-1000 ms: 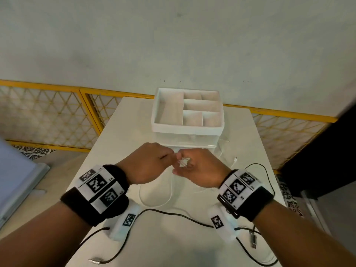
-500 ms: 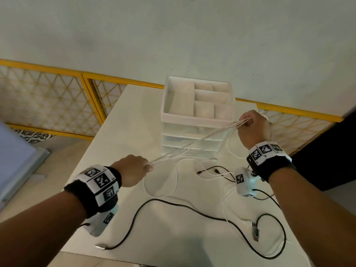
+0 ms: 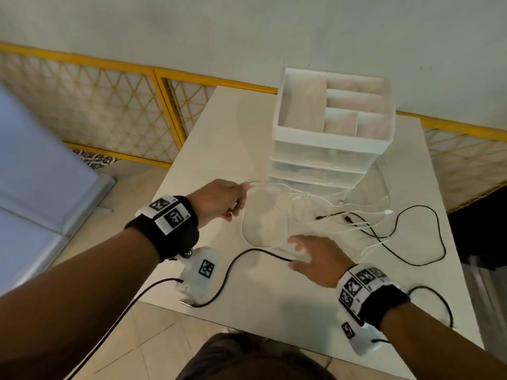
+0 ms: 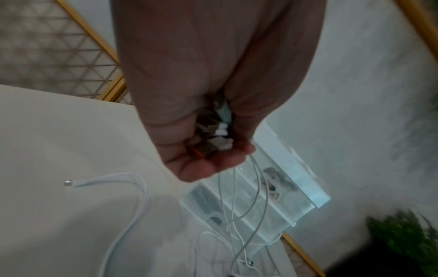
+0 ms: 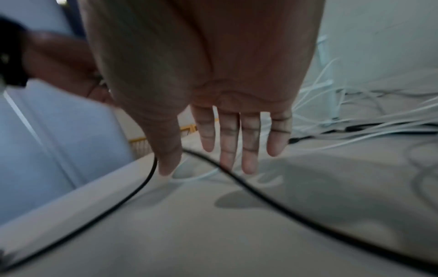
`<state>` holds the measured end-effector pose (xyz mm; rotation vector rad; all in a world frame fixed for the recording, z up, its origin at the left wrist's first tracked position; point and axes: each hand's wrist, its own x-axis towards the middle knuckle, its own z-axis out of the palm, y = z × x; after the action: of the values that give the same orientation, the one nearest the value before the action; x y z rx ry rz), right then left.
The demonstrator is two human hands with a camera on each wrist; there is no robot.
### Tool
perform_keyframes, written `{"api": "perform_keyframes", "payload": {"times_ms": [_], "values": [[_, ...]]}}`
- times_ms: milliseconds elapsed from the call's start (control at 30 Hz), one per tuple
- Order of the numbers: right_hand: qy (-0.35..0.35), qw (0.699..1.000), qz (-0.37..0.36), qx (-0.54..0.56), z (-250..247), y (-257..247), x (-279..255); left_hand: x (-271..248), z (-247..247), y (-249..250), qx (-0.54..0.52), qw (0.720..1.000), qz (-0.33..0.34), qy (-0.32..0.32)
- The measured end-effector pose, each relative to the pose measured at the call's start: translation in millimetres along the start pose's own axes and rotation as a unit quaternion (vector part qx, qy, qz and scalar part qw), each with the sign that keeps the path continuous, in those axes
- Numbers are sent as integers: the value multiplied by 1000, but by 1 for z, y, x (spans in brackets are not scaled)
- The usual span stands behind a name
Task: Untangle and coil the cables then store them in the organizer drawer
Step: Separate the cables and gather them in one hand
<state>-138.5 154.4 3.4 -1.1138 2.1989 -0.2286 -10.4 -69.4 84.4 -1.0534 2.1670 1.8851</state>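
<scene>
Two hands work over the white table (image 3: pixel 247 292). Nearest, the right hand (image 3: pixel 315 260) hovers with fingers straight and spread, holding nothing, above a black cable (image 3: pixel 255 252); a second black cable (image 3: pixel 428 237) loops at the right. The left hand (image 3: pixel 219 200) is curled tight round the white cables (image 3: pixel 310 200), whose connector ends bunch in its palm; their number is unclear in the tangle. Beyond stands one drawer organizer (image 3: pixel 329 138): five bare top compartments, three translucent drawers with blurred contents.
</scene>
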Motion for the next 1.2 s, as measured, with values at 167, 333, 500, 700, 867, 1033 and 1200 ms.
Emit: {"api": "perform_keyframes", "payload": {"times_ms": [167, 333, 500, 700, 867, 1033, 1200], "values": [[-9, 997, -58, 51, 8, -28, 12, -11, 1, 3, -16, 999, 40, 14], [142, 967, -147, 153, -59, -51, 0, -10, 10, -2, 19, 996, 82, 25], [290, 906, -137, 276, -124, -60, -14, -5, 28, 6, -44, 992, 117, 24], [391, 782, -60, 482, -165, -38, -33, 8, 26, 2, -15, 993, 103, 63], [324, 674, -78, 659, -174, -33, -49, 5, 20, 32, -121, 987, 68, 75], [225, 607, -163, 745, -171, -59, -43, -6, 68, 84, -197, 964, 151, -100], [273, 558, -192, 760, -201, -61, -46, -4, 113, 85, -140, 967, 161, -139]]}}
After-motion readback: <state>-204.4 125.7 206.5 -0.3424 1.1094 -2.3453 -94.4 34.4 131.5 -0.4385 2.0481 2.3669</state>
